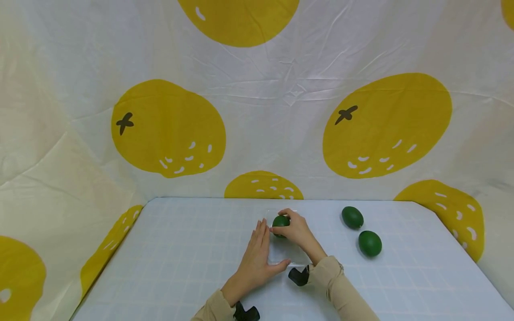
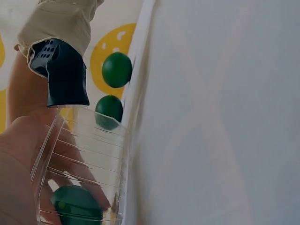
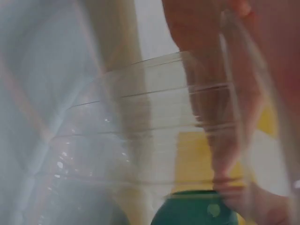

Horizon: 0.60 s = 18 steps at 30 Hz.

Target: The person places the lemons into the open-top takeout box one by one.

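A clear plastic container [image 1: 287,255] with ribbed walls stands near the middle of the table. My right hand [image 1: 297,229] reaches over it and grips a dark green lime [image 1: 280,221] at its far end, thumb on the near side and fingers around the far side. Through the transparent wall, the left wrist view shows this lime [image 2: 77,206] low inside the container [image 2: 89,152]. My left hand [image 1: 257,261] lies along the container's left side with straight fingers, its thumb spread across the near end.
Two more green limes, one farther back [image 1: 352,217] and one nearer [image 1: 370,244], lie on the table to the right of the container. A pale checked cloth [image 1: 172,263] covers the table. Behind it hangs a white curtain [image 1: 273,129] with yellow fruit prints.
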Available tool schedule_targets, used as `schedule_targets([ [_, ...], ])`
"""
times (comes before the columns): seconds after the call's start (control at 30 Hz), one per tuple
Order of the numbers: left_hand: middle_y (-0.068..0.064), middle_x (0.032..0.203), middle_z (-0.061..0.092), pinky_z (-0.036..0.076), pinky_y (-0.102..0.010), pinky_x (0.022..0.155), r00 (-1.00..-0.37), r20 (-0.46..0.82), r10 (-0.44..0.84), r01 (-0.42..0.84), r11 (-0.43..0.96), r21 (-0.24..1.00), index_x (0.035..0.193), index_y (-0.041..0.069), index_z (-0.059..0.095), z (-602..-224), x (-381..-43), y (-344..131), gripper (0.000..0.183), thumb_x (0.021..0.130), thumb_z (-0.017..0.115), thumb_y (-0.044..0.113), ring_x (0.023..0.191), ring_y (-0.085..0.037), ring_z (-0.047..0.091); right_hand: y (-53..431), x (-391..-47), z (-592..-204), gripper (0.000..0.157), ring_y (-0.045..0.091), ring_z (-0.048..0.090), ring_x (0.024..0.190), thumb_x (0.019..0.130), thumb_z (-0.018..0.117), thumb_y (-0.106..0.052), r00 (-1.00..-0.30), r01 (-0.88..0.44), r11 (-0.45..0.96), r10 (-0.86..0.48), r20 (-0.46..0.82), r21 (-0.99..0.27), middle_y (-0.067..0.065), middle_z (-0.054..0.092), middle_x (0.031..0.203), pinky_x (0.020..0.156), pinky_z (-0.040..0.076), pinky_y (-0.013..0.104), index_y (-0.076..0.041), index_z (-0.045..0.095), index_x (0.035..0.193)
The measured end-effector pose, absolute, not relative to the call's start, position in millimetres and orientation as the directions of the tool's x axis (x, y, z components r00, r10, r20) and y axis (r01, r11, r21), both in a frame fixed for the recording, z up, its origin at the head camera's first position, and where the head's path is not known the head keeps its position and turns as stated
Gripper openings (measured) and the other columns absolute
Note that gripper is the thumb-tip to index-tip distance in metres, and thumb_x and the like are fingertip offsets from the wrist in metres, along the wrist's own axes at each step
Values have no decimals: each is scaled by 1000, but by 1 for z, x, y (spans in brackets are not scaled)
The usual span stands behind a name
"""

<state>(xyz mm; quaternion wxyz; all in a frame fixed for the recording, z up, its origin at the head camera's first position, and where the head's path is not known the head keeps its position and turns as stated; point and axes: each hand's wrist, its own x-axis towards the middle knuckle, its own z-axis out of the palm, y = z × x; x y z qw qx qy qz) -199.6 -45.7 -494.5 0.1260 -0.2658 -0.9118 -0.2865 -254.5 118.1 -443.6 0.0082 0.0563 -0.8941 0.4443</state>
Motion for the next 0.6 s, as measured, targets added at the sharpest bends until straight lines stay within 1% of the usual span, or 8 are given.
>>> schedule_targets([
  [0.17, -16, 165, 5, 17, -50, 120, -828, 381, 412, 554, 706, 441, 152, -10, 23, -495, -199, -45, 108, 87, 56, 70, 151, -33, 8, 117, -257, -450, 56, 35, 61, 100, 77, 83, -25, -993, -119, 613, -95, 77, -781, 25, 62, 121, 80, 55, 49, -2, 62, 123],
  [0.3, -16, 165, 5, 18, -51, 119, -836, 372, 404, 543, 705, 455, 152, -10, 23, -494, -198, -44, 109, 87, 57, 70, 151, -33, 8, 115, -258, -452, 61, 36, 61, 102, 75, 84, -24, -991, -129, 631, -103, 83, -765, 25, 62, 121, 83, 55, 51, 1, 60, 126],
  [0.43, -17, 165, 6, 19, -52, 119, -831, 386, 400, 548, 706, 450, 152, -11, 23, -495, -198, -43, 109, 87, 58, 69, 151, -35, 10, 114, -258, -453, 66, 40, 60, 105, 72, 85, -21, -985, -170, 655, -137, 105, -736, 26, 62, 118, 87, 53, 53, 4, 58, 127],
  [0.6, -19, 164, 8, 18, -50, 119, -822, 405, 399, 558, 707, 435, 151, -11, 24, -497, -199, -43, 109, 87, 58, 69, 150, -36, 11, 113, -258, -456, 66, 41, 57, 105, 71, 88, -21, -987, -158, 653, -111, 113, -741, 28, 57, 118, 87, 53, 55, 1, 57, 124],
])
